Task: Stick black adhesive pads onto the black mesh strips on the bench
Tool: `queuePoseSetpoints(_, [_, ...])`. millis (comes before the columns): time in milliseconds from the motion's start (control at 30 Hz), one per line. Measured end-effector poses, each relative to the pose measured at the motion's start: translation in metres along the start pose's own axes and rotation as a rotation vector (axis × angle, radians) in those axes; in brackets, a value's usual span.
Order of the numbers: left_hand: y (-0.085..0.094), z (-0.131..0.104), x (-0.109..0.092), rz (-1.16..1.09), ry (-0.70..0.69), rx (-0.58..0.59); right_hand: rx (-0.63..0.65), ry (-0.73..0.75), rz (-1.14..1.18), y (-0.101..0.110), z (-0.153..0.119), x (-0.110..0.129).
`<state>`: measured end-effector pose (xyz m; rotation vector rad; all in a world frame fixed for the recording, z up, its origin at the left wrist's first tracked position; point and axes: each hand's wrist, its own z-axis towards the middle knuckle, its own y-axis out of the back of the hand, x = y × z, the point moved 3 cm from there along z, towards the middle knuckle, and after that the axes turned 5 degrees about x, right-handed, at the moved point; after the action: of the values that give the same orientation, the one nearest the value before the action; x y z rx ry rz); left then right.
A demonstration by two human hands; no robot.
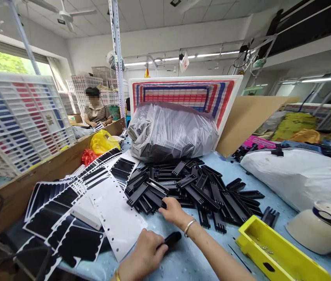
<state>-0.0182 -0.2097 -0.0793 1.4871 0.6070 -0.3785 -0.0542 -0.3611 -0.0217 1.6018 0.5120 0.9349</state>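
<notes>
My left hand (146, 251), with a gold band at the wrist, is closed round a black part (173, 239) low in the middle of the view. Above and to its right, my right hand (173, 210), wearing a silver bangle, pinches the end of a black plastic piece (156, 198) at the near edge of a heap of black plastic parts (203, 183). White sheets (121, 212) with black shapes lie left of my hands, the nearest one reaching close to my left hand.
A yellow bin (285, 249) with small metal bits stands right, beside a cream container (320, 226). A large grey plastic bag (173, 130) sits behind the heap. White sack (297, 175) at right; wooden board (31, 177) along the left; a person (96, 111) sits beyond.
</notes>
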Motion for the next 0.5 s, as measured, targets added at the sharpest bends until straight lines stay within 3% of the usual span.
queuePoseSetpoints(100, [0.008, -0.002, 0.0, 0.059, -0.028, 0.019, 0.032, -0.044, 0.073, -0.001, -0.008, -0.023])
queuePoseSetpoints(300, [0.004, 0.011, 0.004, 0.168, -0.11, -0.078, 0.104, -0.181, 0.18, 0.006, -0.073, -0.086])
queuePoseSetpoints(500, [0.011, 0.026, 0.0, 0.173, -0.112, -0.07, 0.016, -0.239, 0.093, 0.012, -0.097, -0.104])
